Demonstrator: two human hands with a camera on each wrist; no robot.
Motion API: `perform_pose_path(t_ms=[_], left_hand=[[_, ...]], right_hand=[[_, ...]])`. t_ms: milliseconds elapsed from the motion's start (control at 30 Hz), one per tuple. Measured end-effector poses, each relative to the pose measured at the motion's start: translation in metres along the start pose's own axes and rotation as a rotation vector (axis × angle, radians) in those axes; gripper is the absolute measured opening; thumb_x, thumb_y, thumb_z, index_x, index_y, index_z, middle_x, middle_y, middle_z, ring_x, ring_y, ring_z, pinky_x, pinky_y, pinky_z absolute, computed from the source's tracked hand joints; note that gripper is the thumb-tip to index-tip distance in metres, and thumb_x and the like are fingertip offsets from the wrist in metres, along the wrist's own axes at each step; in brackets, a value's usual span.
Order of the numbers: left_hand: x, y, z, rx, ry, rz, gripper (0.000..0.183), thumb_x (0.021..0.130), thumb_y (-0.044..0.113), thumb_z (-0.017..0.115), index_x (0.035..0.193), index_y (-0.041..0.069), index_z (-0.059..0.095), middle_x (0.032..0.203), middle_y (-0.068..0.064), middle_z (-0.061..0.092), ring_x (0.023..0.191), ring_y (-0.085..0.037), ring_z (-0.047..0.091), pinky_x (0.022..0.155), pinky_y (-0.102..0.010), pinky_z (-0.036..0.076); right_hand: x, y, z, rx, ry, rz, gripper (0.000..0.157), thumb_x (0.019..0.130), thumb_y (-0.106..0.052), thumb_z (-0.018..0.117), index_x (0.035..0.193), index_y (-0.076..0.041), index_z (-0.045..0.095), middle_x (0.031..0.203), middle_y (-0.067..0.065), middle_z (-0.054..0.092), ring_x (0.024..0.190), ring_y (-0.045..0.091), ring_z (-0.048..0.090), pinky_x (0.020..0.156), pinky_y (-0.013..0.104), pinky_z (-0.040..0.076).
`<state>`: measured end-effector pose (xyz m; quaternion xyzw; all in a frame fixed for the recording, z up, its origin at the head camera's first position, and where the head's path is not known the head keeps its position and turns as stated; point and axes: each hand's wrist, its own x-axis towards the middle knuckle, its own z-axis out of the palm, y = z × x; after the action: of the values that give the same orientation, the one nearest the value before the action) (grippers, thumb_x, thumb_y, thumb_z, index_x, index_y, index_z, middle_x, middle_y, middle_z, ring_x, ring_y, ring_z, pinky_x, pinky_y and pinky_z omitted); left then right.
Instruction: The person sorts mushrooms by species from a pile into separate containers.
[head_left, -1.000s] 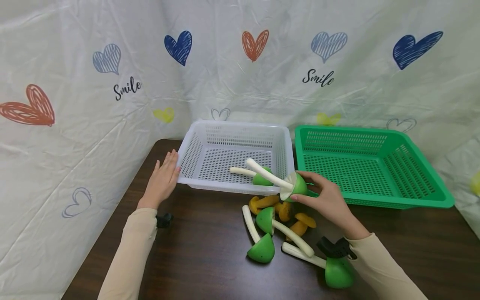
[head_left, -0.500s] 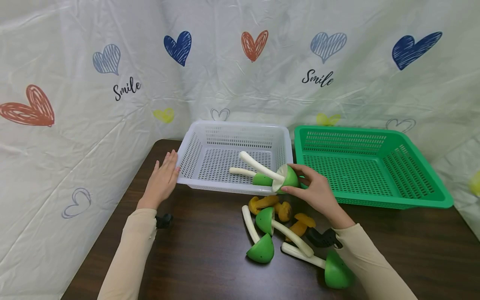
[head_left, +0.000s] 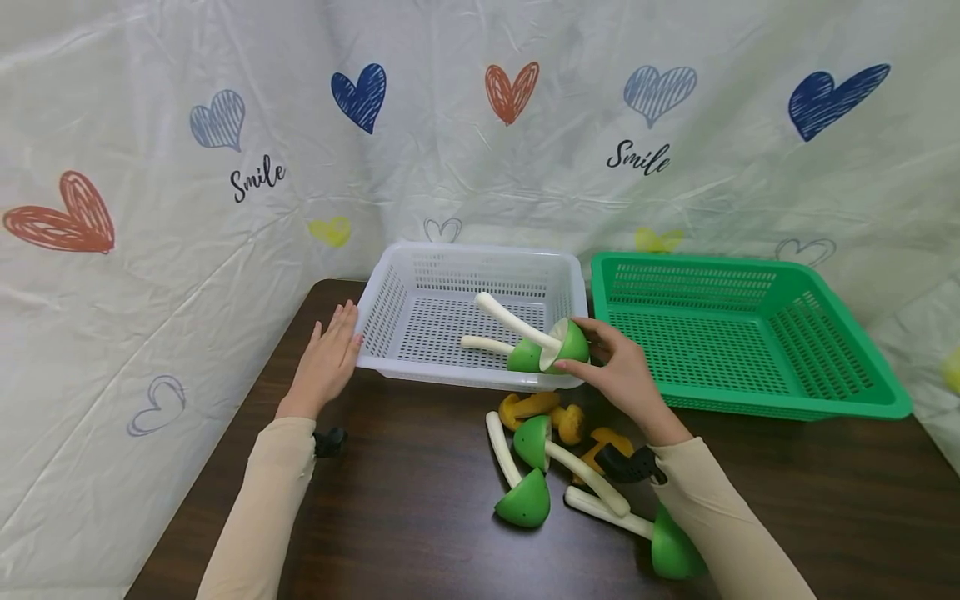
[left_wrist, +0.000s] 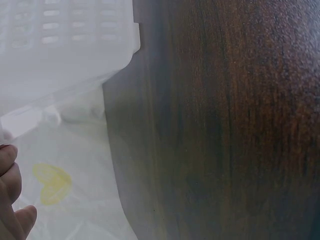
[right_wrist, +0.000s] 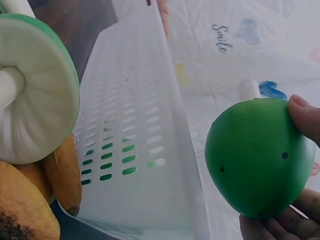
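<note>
My right hand [head_left: 618,371] grips a toy mushroom by its green cap [right_wrist: 257,160], its white stem [head_left: 517,321] pointing up and left over the white basket [head_left: 420,367]. Thumb and fingers lie on opposite sides of the cap. Inside that basket, another green-capped mushroom [head_left: 487,342] lies at the front right, partly overlapped by the held one. My left hand [head_left: 326,354] rests with straight fingers against the basket's left rim. On the table in front are several green-capped mushrooms [head_left: 523,500] and several orange-brown mushrooms [head_left: 570,423], close together.
A green basket [head_left: 817,404] stands right beside the white one. Both are at the back of the dark wooden table [head_left: 405,500]. Behind them hangs a white sheet [head_left: 480,183] printed with hearts. A green-capped mushroom [head_left: 671,546] lies under my right forearm.
My right hand has carried the held mushroom left and slightly up, from the basket's front right corner to over its inside. The left hand stays at the rim.
</note>
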<state>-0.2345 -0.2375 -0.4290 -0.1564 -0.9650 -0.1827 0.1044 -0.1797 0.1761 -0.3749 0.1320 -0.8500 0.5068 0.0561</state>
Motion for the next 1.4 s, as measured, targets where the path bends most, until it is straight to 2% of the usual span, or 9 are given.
perform_pose_path(t_ms=[300,467,700,1133,1400], left_hand=[[0.001,-0.001,0.002,-0.004,0.001,0.001,0.054,0.103,0.025,0.033,0.147,-0.004,0.022,0.154,-0.016,0.02,0.143,-0.028,0.014,0.111,-0.056,0.009],[0.001,-0.001,0.003,-0.003,0.008,0.002,0.054,0.103,0.025,0.034,0.147,-0.005,0.023,0.154,-0.016,0.021,0.142,-0.029,0.015,0.111,-0.056,0.009],[0.002,0.0,0.003,0.013,0.009,0.005,0.054,0.103,0.026,0.033,0.147,-0.004,0.022,0.153,-0.017,0.022,0.142,-0.029,0.016,0.109,-0.058,0.012],[0.0,-0.001,0.004,0.007,0.01,-0.004,0.054,0.102,0.025,0.035,0.147,-0.004,0.023,0.154,-0.015,0.02,0.142,-0.028,0.015,0.11,-0.057,0.011],[0.0,-0.001,0.003,-0.006,0.017,-0.005,0.055,0.102,0.026,0.035,0.147,-0.004,0.023,0.154,-0.015,0.02,0.142,-0.028,0.014,0.111,-0.056,0.008]], right_hand=[[0.004,0.009,0.007,0.018,-0.022,0.009,0.068,0.079,-0.019,0.077,0.137,0.0,0.046,0.129,0.018,0.052,0.117,0.032,0.054,0.093,0.037,0.047],[0.007,0.01,0.009,0.023,-0.03,-0.001,0.068,0.08,-0.019,0.077,0.136,0.001,0.045,0.128,0.019,0.052,0.119,0.031,0.051,0.097,0.033,0.043],[0.011,0.011,0.015,-0.001,-0.028,0.023,0.069,0.078,-0.019,0.079,0.135,0.001,0.047,0.129,0.019,0.051,0.12,0.032,0.049,0.099,0.037,0.042],[0.016,0.007,0.022,-0.103,-0.039,0.025,0.07,0.078,-0.022,0.079,0.135,0.003,0.046,0.131,0.02,0.05,0.119,0.034,0.05,0.099,0.041,0.042],[0.014,0.011,0.021,-0.064,-0.029,0.04,0.066,0.08,-0.017,0.076,0.135,0.004,0.046,0.136,0.021,0.045,0.126,0.035,0.044,0.101,0.04,0.04]])
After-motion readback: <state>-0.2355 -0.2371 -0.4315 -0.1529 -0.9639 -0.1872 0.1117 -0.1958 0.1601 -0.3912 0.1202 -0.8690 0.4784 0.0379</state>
